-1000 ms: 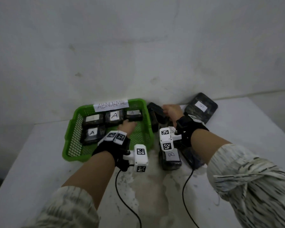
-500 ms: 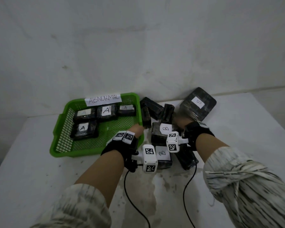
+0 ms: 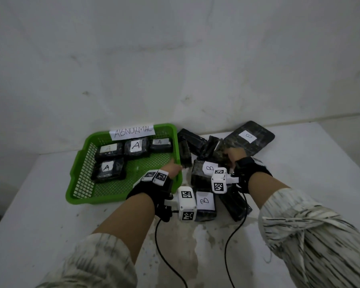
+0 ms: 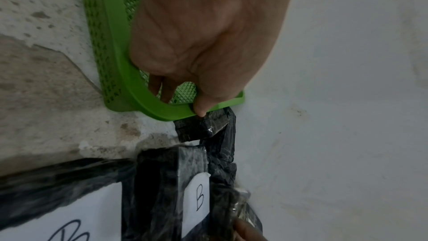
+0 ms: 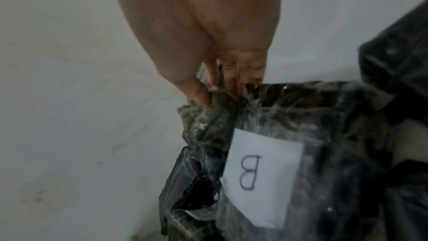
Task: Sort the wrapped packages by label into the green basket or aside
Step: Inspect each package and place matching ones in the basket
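On the table (image 3: 299, 183), right hand (image 3: 234, 155) pinched a black shrink-wrapped package (image 5: 301, 135), white "B" label; left hand (image 4: 203, 30) gripped the basket (image 4: 111, 30) rim.

You see right hand (image 3: 234, 155) fingertips buried behind package (image 5: 289, 135). Left hand (image 4: 203, 39) fingers hidden inside basket (image 4: 109, 47). Near package (image 4: 69, 208) label cut off by left wrist view's bottom edge.

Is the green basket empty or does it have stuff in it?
Not empty. The green basket holds four black packages labelled A, along its far and left parts.
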### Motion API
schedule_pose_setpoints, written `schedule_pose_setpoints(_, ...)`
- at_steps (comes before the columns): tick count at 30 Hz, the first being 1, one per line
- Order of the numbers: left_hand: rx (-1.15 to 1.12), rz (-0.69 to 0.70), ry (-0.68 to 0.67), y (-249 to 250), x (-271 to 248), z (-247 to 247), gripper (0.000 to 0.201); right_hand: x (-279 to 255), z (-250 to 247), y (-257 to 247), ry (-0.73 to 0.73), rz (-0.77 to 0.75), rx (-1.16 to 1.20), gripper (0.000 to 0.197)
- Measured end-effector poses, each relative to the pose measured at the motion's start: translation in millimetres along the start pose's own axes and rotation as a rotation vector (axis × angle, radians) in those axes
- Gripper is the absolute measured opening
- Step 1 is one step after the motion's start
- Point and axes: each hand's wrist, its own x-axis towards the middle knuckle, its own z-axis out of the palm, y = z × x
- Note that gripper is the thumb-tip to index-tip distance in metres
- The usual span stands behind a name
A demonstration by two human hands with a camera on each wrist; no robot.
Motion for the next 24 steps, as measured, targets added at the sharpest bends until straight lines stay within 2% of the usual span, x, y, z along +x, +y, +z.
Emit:
schedule_pose_setpoints(2,-0.152,0.020,0.035,-0.7,-1.8,-0.3,0.067,-5.8,-6.7,-2.9,0.061,-0.049,0.289,0.028)
schedule_pose_setpoints(4,-0.257,0.078,0.106,-1.3,-5.7,-3.6,0.068,-15.4,-10.7,-8.2,0.099,-0.065,0.665,0.014)
schedule_pose_setpoints(5,-0.311,0.122,0.137,-1.8,-8.3,-6.3,0.065,-21.5,-11.5,-13.0,0.063,-0.033,0.827,0.017)
schedule_pose_setpoints(7,-0.432,0.241,0.127,-1.5,-16.3,-11.8,0.053,-31.0,-7.0,-22.4,-0.120,0.004,0.960,0.024)
schedule_pose_setpoints(10,-0.578,0.326,0.026,-0.5,-33.5,-19.8,0.045,-49.5,4.7,-37.6,-0.356,0.010,1.036,0.026)
schedule_pose_setpoints(13,-0.736,0.354,-0.053,-6.0,-44.5,-25.1,0.045,-70.6,20.9,-53.7,-0.473,-0.017,0.967,0.029)
schedule_pose_setpoints(17,-0.829,0.403,0.012,-22.7,-50.5,-35.1,0.045,-92.8,40.6,-70.4,-0.534,-0.072,0.881,0.037)
schedule_pose_setpoints(20,-0.800,0.429,-0.003,-36.0,-54.7,-43.5,0.046,-102.0,51.1,-78.0,-0.610,-0.131,0.846,0.058)
schedule_pose_setpoints(22,-0.816,0.450,-0.001,-42.9,-58.8,-47.0,0.046,-109.0,56.2,-81.8,-0.595,-0.183,0.846,0.056)
schedule_pose_setpoints(24,-0.874,0.456,0.032,-47.8,-61.8,-48.4,0.045,-114.5,61.3,-84.4,-0.553,-0.229,0.873,0.045)
